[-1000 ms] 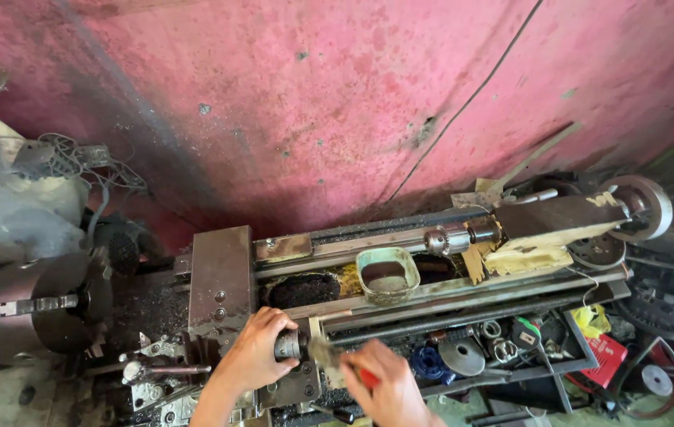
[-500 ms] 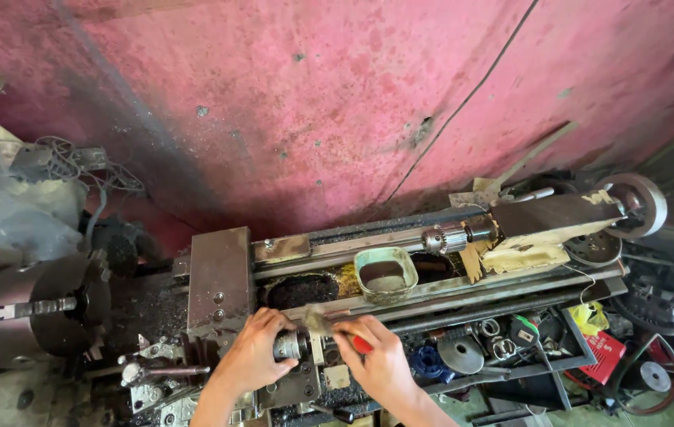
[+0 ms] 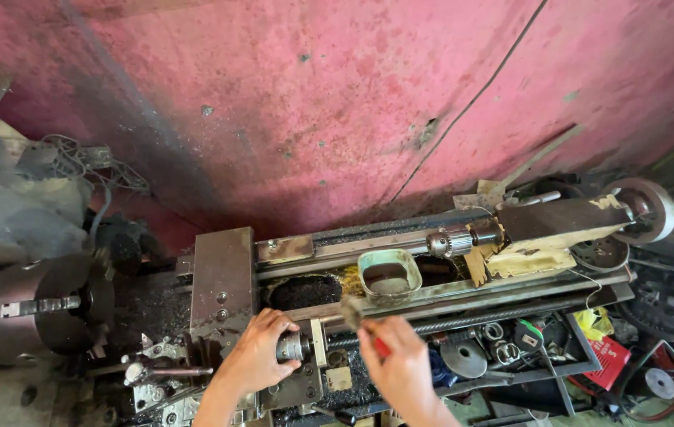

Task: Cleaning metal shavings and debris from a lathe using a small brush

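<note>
From the head camera, looking down on a grimy grey metal lathe set against a stained pink wall, both bare hands work at the machine's near edge, around 6 o'clock in the frame. The left hand has its grip wrapped round a small silvery cylindrical handle on the carriage, fingers curled over the top and thumb beneath. Just to the right, the right hand pinches a red-handled brush-like tool, whose blurred dull head points toward 11 o'clock, near the long threaded lead screw; its handle is mostly hidden inside the fist. The two hands are near each other but not touching. Above them, toward 12 o'clock, a pale green rounded-rectangular metal tin sits on the lathe bed, with a dark heap of metal shavings at its 9 o'clock side. At 3 o'clock from the tin, a silvery drill chuck projects from the brown, paint-chipped tailstock. Far off at 9 o'clock sits the large round steel jaw chuck. At 4 o'clock, a lower tray holds assorted round metal parts and a red packet.
</note>
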